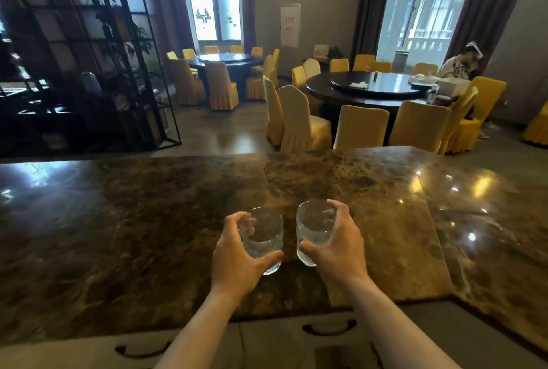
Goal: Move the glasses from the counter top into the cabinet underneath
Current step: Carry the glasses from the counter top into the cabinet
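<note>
Two clear drinking glasses are held side by side over the brown marble counter top (148, 235). My left hand (237, 256) is wrapped around the left glass (262, 235), thumb under its near side. My right hand (338, 250) grips the right glass (314, 229) from its right side. Both glasses are upright, a little tilted, and look empty. Below the counter's near edge I see pale cabinet fronts with dark curved handles (327, 328); the cabinet inside is hidden.
The counter turns toward me at the right (489, 250). A second handle (139, 349) shows at lower left. Beyond the counter are round dark tables (370, 87) with yellow-covered chairs, a black shelf frame (89, 57) at left, and a seated person (459, 64) at far right.
</note>
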Demonstrator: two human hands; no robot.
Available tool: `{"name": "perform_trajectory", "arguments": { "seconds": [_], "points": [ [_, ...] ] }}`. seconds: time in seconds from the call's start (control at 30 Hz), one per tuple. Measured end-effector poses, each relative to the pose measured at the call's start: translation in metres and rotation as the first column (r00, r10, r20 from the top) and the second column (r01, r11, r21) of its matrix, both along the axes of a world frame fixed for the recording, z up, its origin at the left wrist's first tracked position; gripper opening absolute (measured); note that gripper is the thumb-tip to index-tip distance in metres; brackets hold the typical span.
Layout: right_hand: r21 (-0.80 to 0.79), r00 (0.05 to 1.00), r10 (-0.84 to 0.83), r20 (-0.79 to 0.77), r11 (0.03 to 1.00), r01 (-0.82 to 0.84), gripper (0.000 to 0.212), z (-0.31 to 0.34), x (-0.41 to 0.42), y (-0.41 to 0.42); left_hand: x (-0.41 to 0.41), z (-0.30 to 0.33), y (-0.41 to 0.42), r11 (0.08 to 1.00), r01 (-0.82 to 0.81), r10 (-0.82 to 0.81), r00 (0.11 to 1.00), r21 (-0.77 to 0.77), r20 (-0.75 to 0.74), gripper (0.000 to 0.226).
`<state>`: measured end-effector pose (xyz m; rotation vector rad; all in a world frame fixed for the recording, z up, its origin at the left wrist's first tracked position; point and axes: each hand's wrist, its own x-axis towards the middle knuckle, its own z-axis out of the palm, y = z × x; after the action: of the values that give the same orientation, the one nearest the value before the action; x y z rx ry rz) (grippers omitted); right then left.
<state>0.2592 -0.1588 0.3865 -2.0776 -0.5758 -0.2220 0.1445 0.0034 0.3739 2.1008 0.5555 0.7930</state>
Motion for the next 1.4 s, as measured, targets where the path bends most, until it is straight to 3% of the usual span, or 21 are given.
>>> {"name": "perform_trajectory", "arguments": {
  "seconds": [0.37,0.73,1.07,1.4],
  "points": [
    [-0.035,1.0,0.01,0.001,0.999,-0.01,0.097,-0.007,-0.129,-0.016,-0.117,-0.014,-0.01,0.996,0.071,-0.07,0.997,-0.057,0.019,0.099],
    [-0.052,0.992,0.089,-0.088,0.994,-0.093,0.092,-0.058,-0.174,-0.037,-0.165,-0.061,-0.026,0.997,0.04,-0.045,0.996,-0.072,-0.076,0.095],
    [-0.097,0.968,0.139,-0.21,0.982,-0.162,0.096,-0.145,-0.166,-0.071,-0.168,-0.145,-0.069,0.991,-0.033,0.005,0.976,-0.129,-0.216,0.094],
    [-0.174,0.921,0.141,-0.363,0.961,-0.215,0.1,-0.275,-0.151,-0.096,-0.158,-0.278,-0.083,0.975,-0.149,0.078,0.926,-0.166,-0.368,0.097]
  ]
}}
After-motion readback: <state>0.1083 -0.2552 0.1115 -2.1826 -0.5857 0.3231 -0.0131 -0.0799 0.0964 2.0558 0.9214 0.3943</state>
